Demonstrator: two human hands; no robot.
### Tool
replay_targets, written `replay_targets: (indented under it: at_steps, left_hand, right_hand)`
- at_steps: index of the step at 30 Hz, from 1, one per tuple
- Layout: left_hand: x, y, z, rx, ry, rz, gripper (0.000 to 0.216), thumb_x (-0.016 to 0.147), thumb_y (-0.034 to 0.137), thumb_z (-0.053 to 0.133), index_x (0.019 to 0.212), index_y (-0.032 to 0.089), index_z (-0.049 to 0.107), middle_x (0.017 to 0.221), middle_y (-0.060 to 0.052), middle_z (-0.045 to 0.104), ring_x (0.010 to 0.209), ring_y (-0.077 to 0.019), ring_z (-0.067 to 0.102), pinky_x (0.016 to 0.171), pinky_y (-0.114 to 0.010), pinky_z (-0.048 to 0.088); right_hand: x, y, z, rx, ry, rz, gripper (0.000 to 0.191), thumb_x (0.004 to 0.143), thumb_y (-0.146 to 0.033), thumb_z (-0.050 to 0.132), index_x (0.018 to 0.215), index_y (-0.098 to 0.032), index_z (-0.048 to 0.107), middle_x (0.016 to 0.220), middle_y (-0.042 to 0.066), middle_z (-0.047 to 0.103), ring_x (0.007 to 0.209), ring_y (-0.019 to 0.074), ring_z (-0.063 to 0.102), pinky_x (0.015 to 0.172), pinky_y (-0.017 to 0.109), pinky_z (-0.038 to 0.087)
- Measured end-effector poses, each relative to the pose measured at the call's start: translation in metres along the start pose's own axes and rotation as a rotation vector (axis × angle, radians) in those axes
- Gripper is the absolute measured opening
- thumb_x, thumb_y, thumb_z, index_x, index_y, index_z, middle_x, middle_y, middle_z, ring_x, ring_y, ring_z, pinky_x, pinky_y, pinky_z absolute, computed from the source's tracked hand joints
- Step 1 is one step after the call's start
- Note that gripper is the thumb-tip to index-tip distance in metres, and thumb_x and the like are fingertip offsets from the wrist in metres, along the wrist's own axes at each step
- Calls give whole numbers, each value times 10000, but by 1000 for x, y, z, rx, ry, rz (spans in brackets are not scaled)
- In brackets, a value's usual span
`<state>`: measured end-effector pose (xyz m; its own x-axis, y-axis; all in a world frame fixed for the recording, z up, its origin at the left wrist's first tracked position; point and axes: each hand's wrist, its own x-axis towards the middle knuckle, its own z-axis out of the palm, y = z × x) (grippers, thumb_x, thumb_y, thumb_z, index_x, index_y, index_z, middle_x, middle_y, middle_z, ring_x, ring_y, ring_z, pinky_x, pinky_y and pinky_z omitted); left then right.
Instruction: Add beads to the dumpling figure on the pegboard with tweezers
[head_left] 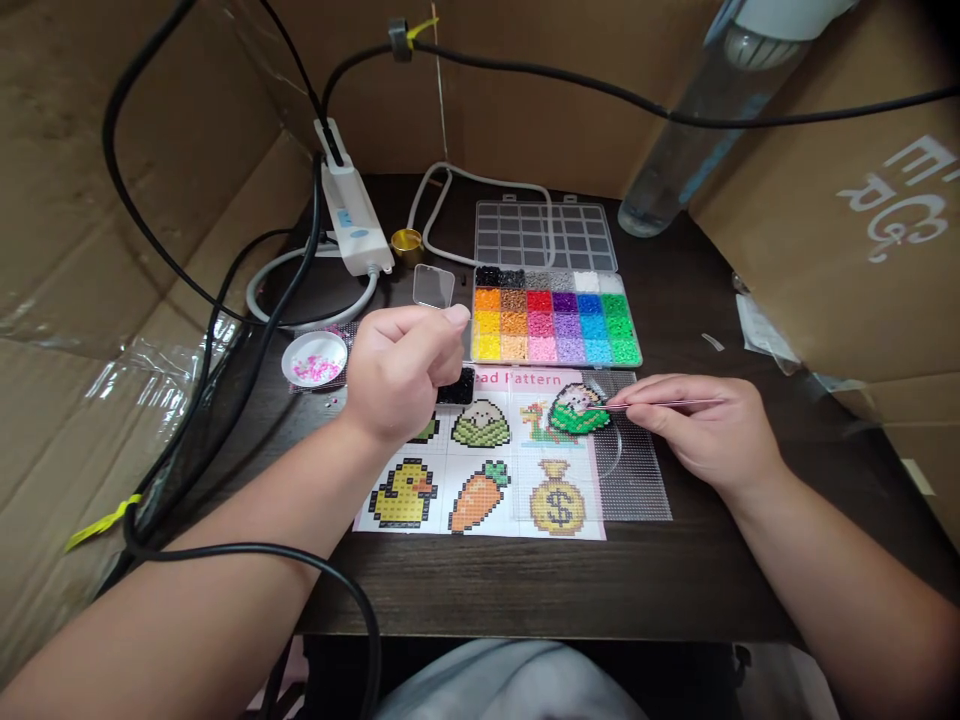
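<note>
My right hand [694, 425] pinches a thin reddish needle-like tool [667, 404]. Its tip reaches the right part of a bead piece [579, 410], green below with a pale top and a dark outline. That piece lies over the right side of a pattern sheet [442, 520] and a clear gridded pegboard [637, 480]. My left hand [405, 370] is closed in a fist, thumb on top, above the sheet's upper left. Whatever it may hold is hidden. Just beside it, partly covered, sits a small tray of black beads [457, 388].
Behind the sheet stands a compartment box [555, 330] of coloured beads, its clear lid folded back. A white dish [315, 358] holds pink and white beads. A power strip [352, 215], a gold cup [407, 246], black cables [315, 250] and a clear bottle [697, 130] surround the work.
</note>
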<state>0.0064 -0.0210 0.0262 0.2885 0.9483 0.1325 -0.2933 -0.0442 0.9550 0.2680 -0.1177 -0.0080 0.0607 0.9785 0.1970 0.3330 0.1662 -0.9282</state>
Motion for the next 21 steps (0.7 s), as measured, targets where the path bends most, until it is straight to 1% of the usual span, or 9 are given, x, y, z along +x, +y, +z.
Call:
replay_targets:
  at_steps: [3, 10, 18, 21]
  left_hand:
    - [0, 0, 0, -7, -1, 3, 586, 752, 289, 694, 449, 180, 204, 453, 67, 139, 404, -45, 148, 440, -284, 125]
    - [1, 1, 0, 6, 4, 10, 598, 760, 296, 699, 453, 179, 200, 445, 70, 140, 398, -40, 149, 430, -271, 131]
    - [-1, 1, -2, 1, -5, 20, 552, 786, 278, 666, 439, 177, 250, 435, 66, 175, 401, -40, 177, 426, -255, 159]
    - [-1, 1, -2, 8, -11, 18, 547, 794, 270, 656, 437, 179, 252, 436, 64, 188, 406, -41, 181, 428, -254, 158]
  right_hand:
    - [0, -3, 1, -17, -12, -19, 107, 783, -200, 795, 809, -299, 825, 828, 10, 804, 766, 207, 763, 717, 320, 645]
    - [2, -2, 1, -33, -18, -18, 94, 773, -202, 801, 795, -290, 825, 819, 18, 804, 752, 211, 766, 710, 321, 651]
    - [1, -1, -1, -96, -36, -44, 76, 782, -216, 805, 809, -285, 821, 829, 20, 804, 764, 209, 767, 723, 319, 654]
    - [0, 0, -2, -113, -42, -57, 87, 789, -208, 798, 811, -288, 819, 826, 11, 803, 766, 193, 767, 725, 295, 649]
